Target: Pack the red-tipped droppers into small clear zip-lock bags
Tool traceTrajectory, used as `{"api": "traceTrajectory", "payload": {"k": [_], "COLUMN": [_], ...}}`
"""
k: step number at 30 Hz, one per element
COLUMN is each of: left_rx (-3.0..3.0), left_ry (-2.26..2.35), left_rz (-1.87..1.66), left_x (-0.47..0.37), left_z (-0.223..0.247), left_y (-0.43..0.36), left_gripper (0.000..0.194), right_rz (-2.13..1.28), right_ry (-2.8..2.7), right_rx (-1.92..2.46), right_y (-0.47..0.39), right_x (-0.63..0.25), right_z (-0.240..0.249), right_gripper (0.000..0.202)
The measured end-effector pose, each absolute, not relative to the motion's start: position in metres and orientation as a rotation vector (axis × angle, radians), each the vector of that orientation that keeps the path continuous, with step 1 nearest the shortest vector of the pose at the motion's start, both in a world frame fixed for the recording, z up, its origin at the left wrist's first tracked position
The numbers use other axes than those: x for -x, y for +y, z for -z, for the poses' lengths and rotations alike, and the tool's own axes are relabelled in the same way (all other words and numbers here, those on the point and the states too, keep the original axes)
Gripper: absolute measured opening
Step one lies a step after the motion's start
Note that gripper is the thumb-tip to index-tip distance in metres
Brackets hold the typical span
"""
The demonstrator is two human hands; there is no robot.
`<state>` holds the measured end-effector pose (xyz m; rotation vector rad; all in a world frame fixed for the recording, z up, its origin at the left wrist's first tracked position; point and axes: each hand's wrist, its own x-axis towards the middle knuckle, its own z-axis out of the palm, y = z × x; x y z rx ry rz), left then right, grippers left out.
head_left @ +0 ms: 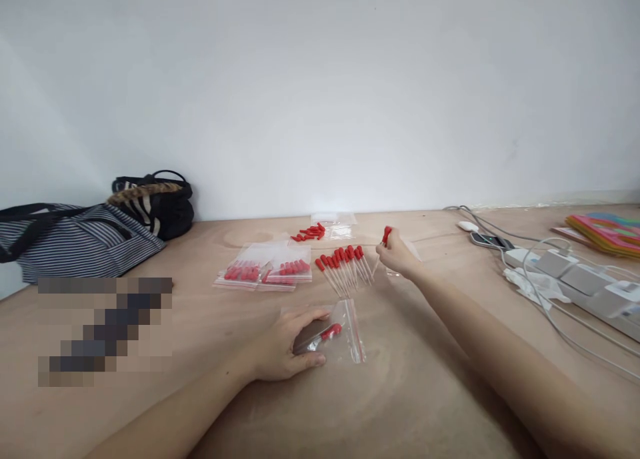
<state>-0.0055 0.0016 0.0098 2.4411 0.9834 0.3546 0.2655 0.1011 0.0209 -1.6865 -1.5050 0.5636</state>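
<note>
Your left hand (280, 345), thumb and fingers spread, rests on a bag (345, 351) containing a dropper (331, 331). Your right hand (399, 253), closed in a pinch, grips a second dropper (387, 233) beside the loose droppers (343, 254). A slack pinch could drop it; a sideways brush could scatter the group.

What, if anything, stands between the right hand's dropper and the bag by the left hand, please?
Nothing visible blocks the held dropper; loose droppers lie just left of its way to the bag.
</note>
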Motion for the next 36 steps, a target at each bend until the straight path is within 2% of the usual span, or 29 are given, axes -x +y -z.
{"api": "traceTrajectory", "payload": {"k": [5,8,18,25,29,36], "left_rx": [-2.441,-2.441,-2.435,-2.442,-2.434,-2.442], "left_ry": [0.996,1.008,1.008,1.009,1.049,1.037], "left_rz": [-0.329,-0.320,-0.327,-0.322,-0.307,-0.307], "left_x": [0.003,0.003,0.004,0.004,0.005,0.005], "left_z": [-0.013,-0.014,-0.011,-0.010,-0.009,-0.010], "left_y": [0.001,0.001,0.002,0.001,0.000,0.000], "left_gripper": [0.058,0.058,0.058,0.058,0.059,0.065], "right_rz": [-0.870,-0.993,-1.195,-1.653,-1.576,-1.414], "right_ry": [-1.370,-1.302,-1.122,-1.106,-1.344,-1.439], "right_rx": [1.342,1.196,1.100,0.895,0.950,0.971], "right_y": [0.051,0.029,0.010,0.004,0.004,0.012], "right_x": [-0.266,-0.256,-0.233,-0.231,-0.239,-0.257], "right_z": [-0.008,0.008,0.012,0.014,0.010,0.012], "right_gripper": [0.066,0.069,0.063,0.038,0.033,0.031]}}
